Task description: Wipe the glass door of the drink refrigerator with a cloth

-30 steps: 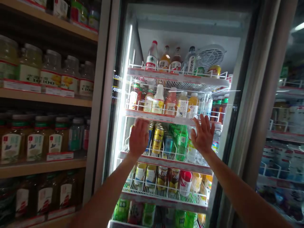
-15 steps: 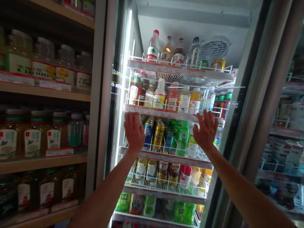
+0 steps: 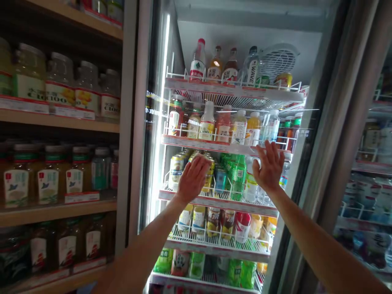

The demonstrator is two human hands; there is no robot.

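Observation:
Both arms reach up in front of a lit drinks cooler. My left hand (image 3: 193, 178) is raised before the third shelf, fingers extended, holding nothing; it hides part of the gold cans (image 3: 208, 179). My right hand (image 3: 269, 166) is up with its fingers spread and holds nothing. Near it are a green bottle (image 3: 238, 178) to its left and the front rail of the second shelf (image 3: 199, 143). Reflections across the cooler's front suggest glass; whether either palm touches it, I cannot tell.
To the left stands a wooden shelf unit (image 3: 61, 209) with rows of jars and bottles. A metal door frame (image 3: 329, 134) rises on the right, with another stocked cooler beyond it. Bottles (image 3: 197, 65) stand on the lit cooler's top shelf.
My left hand has moved right, from the cooler's left side to in front of the cans, uncovering a pale can. My right hand has hardly moved. The view has shifted slightly.

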